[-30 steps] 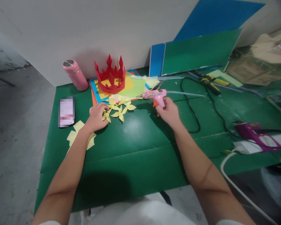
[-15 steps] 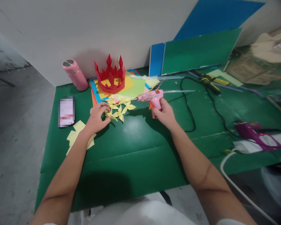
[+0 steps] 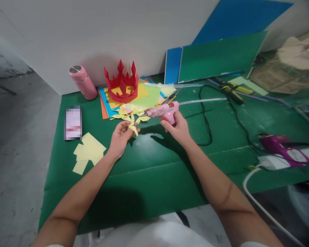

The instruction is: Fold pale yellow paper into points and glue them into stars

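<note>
My left hand (image 3: 122, 137) pinches a pale yellow folded paper flower (image 3: 133, 126) at its edge. With fingers wrapped round its handle, my right hand (image 3: 177, 128) grips a pink hot glue gun (image 3: 159, 110). The gun's nozzle points left, close above the flower, though I cannot tell whether they touch. A clear glue stick (image 3: 202, 101) juts from the gun's back. Just beyond my left hand lie several more yellow paper flowers (image 3: 122, 111), partly overlapping. Behind them a red folded paper crown (image 3: 122, 85) stands on a stack of coloured paper (image 3: 153, 94).
A pink bottle (image 3: 83, 84), a phone (image 3: 73, 122) and loose yellow paper pieces (image 3: 89, 151) are at the left. A black cord (image 3: 207, 125) runs toward a purple power strip (image 3: 280, 144) at right. Cutters (image 3: 231, 92) lie near leaning boards (image 3: 218, 58).
My left hand has moved right and toward me, lifting one yellow flower from the group. The glue gun has shifted slightly left and down, its nozzle now nearer my left hand.
</note>
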`<state>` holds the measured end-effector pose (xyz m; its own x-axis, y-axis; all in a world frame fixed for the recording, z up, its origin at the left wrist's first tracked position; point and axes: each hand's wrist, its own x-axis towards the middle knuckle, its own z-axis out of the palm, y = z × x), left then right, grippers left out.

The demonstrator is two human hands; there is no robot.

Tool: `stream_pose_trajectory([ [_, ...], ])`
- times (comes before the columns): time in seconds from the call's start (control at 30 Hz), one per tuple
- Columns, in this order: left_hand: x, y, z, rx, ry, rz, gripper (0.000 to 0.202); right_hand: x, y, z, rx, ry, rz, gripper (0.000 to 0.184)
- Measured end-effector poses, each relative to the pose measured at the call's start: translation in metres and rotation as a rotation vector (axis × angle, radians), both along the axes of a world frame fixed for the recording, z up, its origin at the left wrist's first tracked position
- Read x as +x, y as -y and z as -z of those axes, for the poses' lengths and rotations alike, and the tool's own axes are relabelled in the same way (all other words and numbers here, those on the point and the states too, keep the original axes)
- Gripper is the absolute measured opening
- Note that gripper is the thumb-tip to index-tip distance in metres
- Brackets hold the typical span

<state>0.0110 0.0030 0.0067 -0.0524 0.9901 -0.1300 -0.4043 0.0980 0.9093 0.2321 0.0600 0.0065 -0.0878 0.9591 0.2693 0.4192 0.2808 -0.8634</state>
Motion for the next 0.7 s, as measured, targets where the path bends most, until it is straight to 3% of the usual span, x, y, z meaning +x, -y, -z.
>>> stream_pose_trajectory([
  [0.2, -0.002, -0.002, 0.013, 0.068, -0.050, -0.007, 0.032, -0.009, 0.005, -0.001, 0.129, 0.232, 0.171, 0.046],
  [0.4, -0.003, -0.002, 0.021, 0.100, -0.073, 0.066, 0.031, -0.012, 0.008, -0.002, 0.125, 0.423, 0.190, 0.048],
  [0.7, -0.002, 0.000, 0.016, 0.094, -0.049, 0.134, 0.031, -0.010, 0.006, 0.002, 0.259, 0.579, 0.189, 0.035],
])
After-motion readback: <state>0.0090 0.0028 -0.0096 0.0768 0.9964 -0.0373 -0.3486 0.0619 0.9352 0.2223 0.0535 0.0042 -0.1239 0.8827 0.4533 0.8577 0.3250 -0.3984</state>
